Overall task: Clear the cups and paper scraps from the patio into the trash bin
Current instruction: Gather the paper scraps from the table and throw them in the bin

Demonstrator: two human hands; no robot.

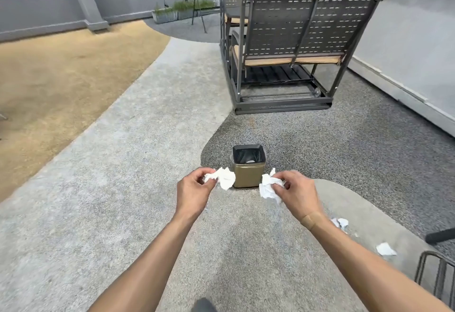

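Both arms stretched forward over the patio floor (138, 164), hands raised side by side in front of the trash bin (248, 166). In the left hand (194, 188), a crumpled white paper scrap (222, 177), pinched between curled fingers (209, 183) and thumb, hanging toward 3 o'clock and overlapping the bin's left edge. In the right hand (296, 191), a second crumpled scrap (268, 186), likewise pinched by curled fingers (279, 188), just beside the bin's right edge at 9 o'clock of the hand. A tan bandage strip (311, 220) across the right wrist. Bin standing upright at 12 o'clock of the hands, gold-sided with a black liner, open at the top, something pale lying inside near the bottom. Two more paper scraps on the ground toward 4 o'clock: one pale lump (341, 223) just past the right forearm, another (385, 249) farther out. Beyond the bin at 12 o'clock, a dark metal swing bench (307, 23) with tan cushions, seen from behind. At 10 o'clock, a tan gravel patch (61, 77); far back, planters (172, 12) with green growth against the grey wall. No cups discernible anywhere.
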